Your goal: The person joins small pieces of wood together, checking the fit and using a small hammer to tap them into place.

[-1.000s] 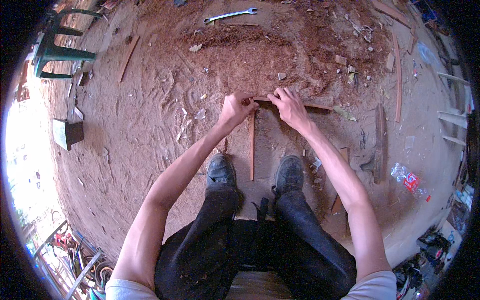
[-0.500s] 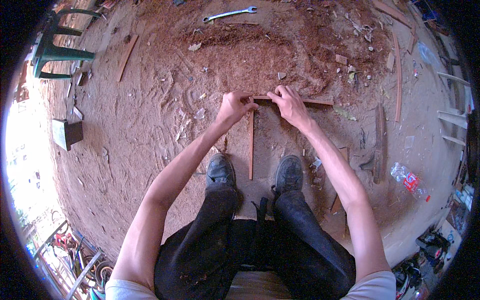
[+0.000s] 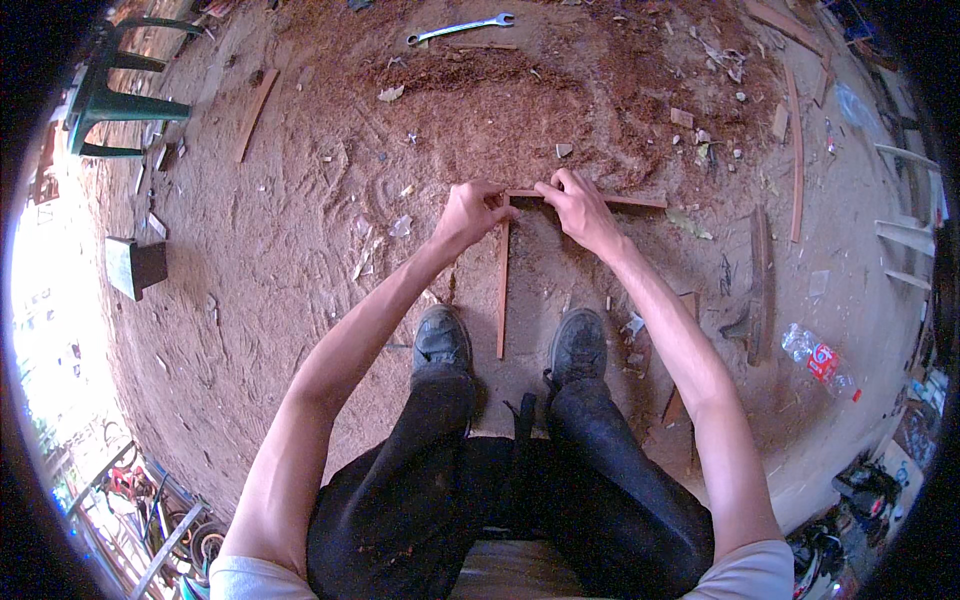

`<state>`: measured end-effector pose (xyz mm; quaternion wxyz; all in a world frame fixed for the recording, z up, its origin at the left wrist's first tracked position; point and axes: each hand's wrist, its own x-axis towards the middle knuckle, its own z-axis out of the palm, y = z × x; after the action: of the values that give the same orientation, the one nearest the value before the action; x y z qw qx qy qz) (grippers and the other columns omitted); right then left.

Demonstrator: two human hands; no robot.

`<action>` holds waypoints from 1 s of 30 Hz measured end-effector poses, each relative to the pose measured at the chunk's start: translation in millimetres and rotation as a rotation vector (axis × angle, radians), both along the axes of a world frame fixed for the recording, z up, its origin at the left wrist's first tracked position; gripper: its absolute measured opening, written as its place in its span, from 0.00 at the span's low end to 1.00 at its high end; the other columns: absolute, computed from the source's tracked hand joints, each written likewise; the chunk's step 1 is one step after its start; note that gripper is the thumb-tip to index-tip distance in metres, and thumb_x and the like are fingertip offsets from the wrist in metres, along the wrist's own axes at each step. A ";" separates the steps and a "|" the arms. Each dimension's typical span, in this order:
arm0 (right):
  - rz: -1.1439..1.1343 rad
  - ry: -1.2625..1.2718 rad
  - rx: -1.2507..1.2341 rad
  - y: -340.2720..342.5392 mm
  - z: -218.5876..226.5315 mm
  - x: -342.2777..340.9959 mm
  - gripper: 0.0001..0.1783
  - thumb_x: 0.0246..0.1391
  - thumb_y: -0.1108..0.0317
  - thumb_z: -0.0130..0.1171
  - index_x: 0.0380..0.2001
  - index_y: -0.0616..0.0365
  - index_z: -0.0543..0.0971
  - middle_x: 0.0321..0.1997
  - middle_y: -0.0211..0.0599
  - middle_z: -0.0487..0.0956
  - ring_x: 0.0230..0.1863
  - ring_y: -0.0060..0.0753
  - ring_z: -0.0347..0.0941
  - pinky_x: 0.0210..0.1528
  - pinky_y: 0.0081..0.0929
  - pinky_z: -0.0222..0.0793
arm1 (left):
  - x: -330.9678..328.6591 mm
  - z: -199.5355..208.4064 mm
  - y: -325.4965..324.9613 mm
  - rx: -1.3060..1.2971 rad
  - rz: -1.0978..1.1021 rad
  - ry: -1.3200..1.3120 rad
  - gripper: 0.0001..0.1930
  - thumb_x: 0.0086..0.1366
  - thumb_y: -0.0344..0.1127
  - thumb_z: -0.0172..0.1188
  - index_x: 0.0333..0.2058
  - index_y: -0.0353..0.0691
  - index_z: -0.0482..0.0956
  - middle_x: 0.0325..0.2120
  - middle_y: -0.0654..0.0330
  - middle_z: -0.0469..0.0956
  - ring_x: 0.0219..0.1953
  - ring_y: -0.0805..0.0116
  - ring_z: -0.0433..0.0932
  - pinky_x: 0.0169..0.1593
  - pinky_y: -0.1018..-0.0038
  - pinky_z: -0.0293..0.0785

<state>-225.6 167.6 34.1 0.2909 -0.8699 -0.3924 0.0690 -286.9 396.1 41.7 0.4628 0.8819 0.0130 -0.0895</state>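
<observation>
The person is reaching both bare arms forward over a dirt floor (image 3: 290, 230), and the left hand (image 3: 470, 213) and right hand (image 3: 582, 215) are working near each other, just beyond the shoes. The left hand is pinching the left end of a crosswise wooden strip (image 3: 635, 203) between thumb and forefinger, right where the far end of a lengthwise wooden strip (image 3: 502, 290) is disappearing under those fingers; they are hiding the corner, so I cannot tell whether the strips are touching there. The right hand is clamping its thumb and forefinger on the crosswise wooden strip partway along, and that strip's free end is extending rightward, pointing toward a pale green leaf (image 3: 690, 224). The lengthwise wooden strip is running back toward the person, its near end resting between the left shoe (image 3: 441, 337) and the right shoe (image 3: 577, 337). Beyond the hands, reddish sawdust (image 3: 500, 110) is covering the ground, and a wrench (image 3: 460, 30) is lying past it. On the right, a dark piece of wood (image 3: 760, 300) is lying near a clear plastic bottle (image 3: 797, 345), while on the left a green plastic chair (image 3: 105, 103) is standing near the picture's rim
</observation>
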 end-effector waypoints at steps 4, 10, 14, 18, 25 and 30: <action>-0.006 -0.006 0.008 -0.2 1.7 -1.3 0.20 0.49 0.82 0.53 0.47 0.59 0.79 0.38 0.41 0.71 0.43 0.46 0.70 0.47 0.40 0.66 | -2.0 -0.9 -1.4 0.009 0.037 -0.025 0.21 0.52 0.39 0.72 0.43 0.34 0.82 0.28 0.52 0.83 0.24 0.66 0.81 0.31 0.69 0.78; -0.004 -0.001 -0.012 0.5 2.2 -3.2 0.16 0.54 0.75 0.57 0.48 0.60 0.78 0.40 0.41 0.70 0.44 0.45 0.69 0.49 0.39 0.66 | -2.6 3.2 -4.2 -0.071 0.103 0.067 0.20 0.50 0.38 0.72 0.42 0.38 0.84 0.26 0.50 0.82 0.29 0.63 0.83 0.36 0.68 0.78; -0.012 -0.025 -0.018 -6.2 2.3 -4.8 0.19 0.54 0.69 0.60 0.49 0.59 0.76 0.41 0.42 0.70 0.46 0.46 0.68 0.50 0.41 0.66 | 0.5 11.4 -7.6 -0.107 0.103 0.158 0.20 0.50 0.35 0.72 0.43 0.39 0.84 0.25 0.52 0.83 0.28 0.69 0.83 0.35 0.70 0.78; -0.091 -0.022 0.045 -16.9 8.0 -4.3 0.20 0.54 0.67 0.61 0.50 0.60 0.75 0.44 0.43 0.71 0.49 0.47 0.66 0.53 0.42 0.64 | -1.1 7.9 -5.1 -0.056 0.087 0.049 0.20 0.50 0.35 0.72 0.43 0.39 0.84 0.25 0.54 0.83 0.26 0.71 0.81 0.34 0.71 0.77; -0.172 -0.093 -0.004 -59.6 22.0 -5.1 0.17 0.56 0.69 0.59 0.50 0.58 0.77 0.45 0.40 0.73 0.49 0.44 0.69 0.52 0.40 0.66 | -1.2 2.8 -2.8 -0.065 0.104 0.068 0.20 0.50 0.37 0.72 0.42 0.38 0.84 0.22 0.56 0.81 0.25 0.71 0.79 0.31 0.71 0.76; -0.227 -0.078 0.044 -77.2 19.5 -8.0 0.16 0.53 0.76 0.58 0.46 0.57 0.80 0.39 0.38 0.75 0.44 0.43 0.72 0.49 0.38 0.68 | -0.9 -4.4 -7.3 -0.081 0.114 0.024 0.21 0.50 0.37 0.72 0.45 0.44 0.84 0.26 0.55 0.83 0.27 0.69 0.81 0.33 0.70 0.77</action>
<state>-233.5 90.4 53.6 0.3004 -0.9041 -0.3040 -0.0068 -287.8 388.8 37.3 0.5022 0.8591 0.0653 -0.0740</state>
